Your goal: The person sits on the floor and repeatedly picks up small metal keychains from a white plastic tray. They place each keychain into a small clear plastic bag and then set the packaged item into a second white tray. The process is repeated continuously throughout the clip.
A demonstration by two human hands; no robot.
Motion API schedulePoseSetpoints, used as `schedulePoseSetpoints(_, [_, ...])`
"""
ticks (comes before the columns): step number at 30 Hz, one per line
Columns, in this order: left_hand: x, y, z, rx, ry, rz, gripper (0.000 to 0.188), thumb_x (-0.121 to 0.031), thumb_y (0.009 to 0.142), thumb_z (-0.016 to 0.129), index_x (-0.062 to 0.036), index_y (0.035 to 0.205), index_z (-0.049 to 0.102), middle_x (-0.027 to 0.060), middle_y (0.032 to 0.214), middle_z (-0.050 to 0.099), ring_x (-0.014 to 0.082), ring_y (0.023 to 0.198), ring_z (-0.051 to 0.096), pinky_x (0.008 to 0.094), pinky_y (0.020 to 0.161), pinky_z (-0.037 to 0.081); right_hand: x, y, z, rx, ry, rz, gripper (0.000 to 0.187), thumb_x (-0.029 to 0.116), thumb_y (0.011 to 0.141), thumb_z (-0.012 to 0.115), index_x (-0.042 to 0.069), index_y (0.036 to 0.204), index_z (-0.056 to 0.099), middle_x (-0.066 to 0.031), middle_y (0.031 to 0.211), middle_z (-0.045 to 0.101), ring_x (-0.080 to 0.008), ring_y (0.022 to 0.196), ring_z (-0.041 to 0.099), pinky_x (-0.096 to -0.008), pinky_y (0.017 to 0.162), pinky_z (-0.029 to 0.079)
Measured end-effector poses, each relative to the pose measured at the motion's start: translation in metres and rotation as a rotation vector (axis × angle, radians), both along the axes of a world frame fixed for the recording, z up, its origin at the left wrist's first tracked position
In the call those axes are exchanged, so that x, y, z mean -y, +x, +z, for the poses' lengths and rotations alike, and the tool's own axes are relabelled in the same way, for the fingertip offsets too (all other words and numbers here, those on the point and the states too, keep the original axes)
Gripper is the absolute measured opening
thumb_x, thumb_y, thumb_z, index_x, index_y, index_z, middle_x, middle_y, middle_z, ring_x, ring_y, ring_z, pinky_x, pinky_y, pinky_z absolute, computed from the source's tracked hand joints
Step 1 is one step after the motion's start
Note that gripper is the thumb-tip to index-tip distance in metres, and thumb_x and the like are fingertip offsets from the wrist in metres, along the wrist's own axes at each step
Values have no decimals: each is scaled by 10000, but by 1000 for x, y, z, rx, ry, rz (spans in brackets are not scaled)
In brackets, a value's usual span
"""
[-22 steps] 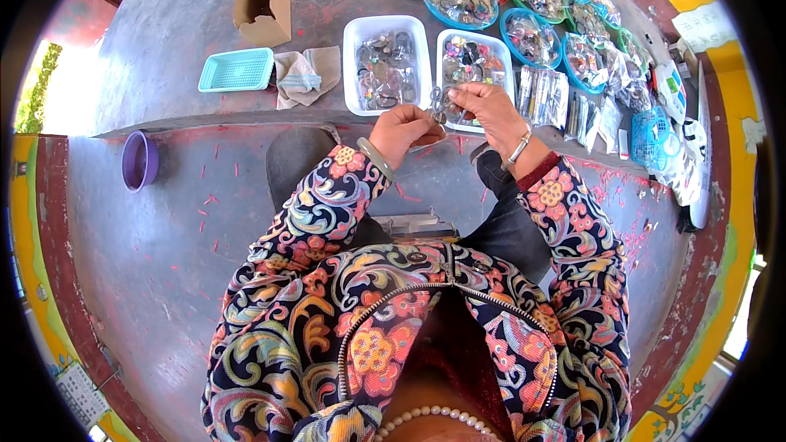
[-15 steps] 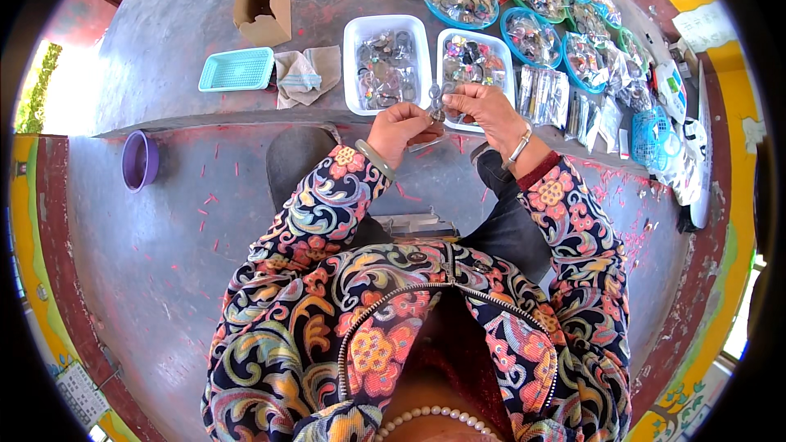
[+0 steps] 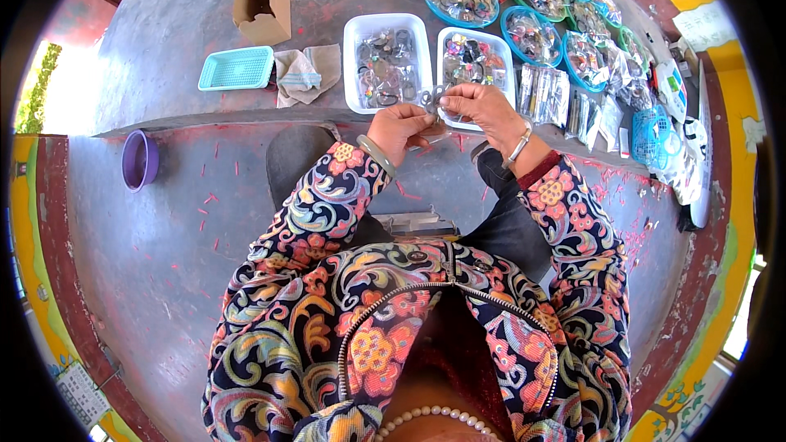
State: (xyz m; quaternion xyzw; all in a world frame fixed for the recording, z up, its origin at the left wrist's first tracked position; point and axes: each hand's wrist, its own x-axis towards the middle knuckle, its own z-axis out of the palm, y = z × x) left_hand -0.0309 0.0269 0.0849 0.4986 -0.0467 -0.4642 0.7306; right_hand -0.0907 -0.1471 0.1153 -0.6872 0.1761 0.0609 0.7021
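Note:
My left hand [image 3: 396,131] and my right hand [image 3: 491,115] meet just in front of two white trays. Between their pinched fingertips is a small cluster of dark rings [image 3: 431,99], too small to tell the kind. A piece of clear plastic [image 3: 434,133] shows by the left fingertips. Behind the left hand, the larger white tray [image 3: 350,65] contains dark bands and bits of colour in clear wrapping. The smaller white tray [image 3: 509,65], partly hidden by my right hand, holds similar dark and bright pieces.
Right of the trays lie several packed plastic sleeves [image 3: 542,94] and round blue baskets [image 3: 460,23] full of wrapped pieces. To the left are a grey cloth [image 3: 315,69], a turquoise basket [image 3: 237,52] and an open cardboard box [image 3: 270,24]. A purple tub [image 3: 141,161] stands lower left.
The dark rings have shifted slightly left and spread between my fingertips. My right hand has moved a little left; both hands keep their pinch.

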Motion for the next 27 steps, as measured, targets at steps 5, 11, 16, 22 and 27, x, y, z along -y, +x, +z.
schedulePoseSetpoints(5, [-1,0,-4,3,-26,-14,63,-44,789,565,2,815,529,124,816,614,208,767,626,220,554,494,1,0,-1,24,-1,35,209,191,725,663,-2,798,626,10,678,575,-57,599,483,-198,537,376])
schedulePoseSetpoints(11, [2,-2,-4,-72,-74,-56,79,-42,783,574,-4,828,522,89,799,594,201,777,620,220,580,501,2,0,-12,86,-84,32,207,194,727,657,-8,763,624,14,629,564,-53,567,464,-218,512,371])
schedulePoseSetpoints(16, [4,-2,-2,-112,-68,-47,69,-30,780,575,-14,814,517,82,802,589,197,783,619,219,587,505,6,2,-21,97,-190,11,234,214,728,653,-17,728,618,-9,603,568,-58,567,473,-220,525,388])
schedulePoseSetpoints(22, [-1,1,-5,-132,-69,-3,58,-13,787,558,-16,818,508,94,819,596,228,799,621,216,587,504,-4,1,-6,118,-170,24,200,181,727,649,-16,734,616,-10,629,574,-57,596,478,-215,549,395])
schedulePoseSetpoints(27, [0,2,-5,-144,-48,25,53,-25,796,554,-13,822,510,105,830,599,244,825,618,215,584,503,-2,0,-14,86,-120,81,162,146,718,653,-8,756,620,-7,658,585,-57,610,483,-212,568,401])
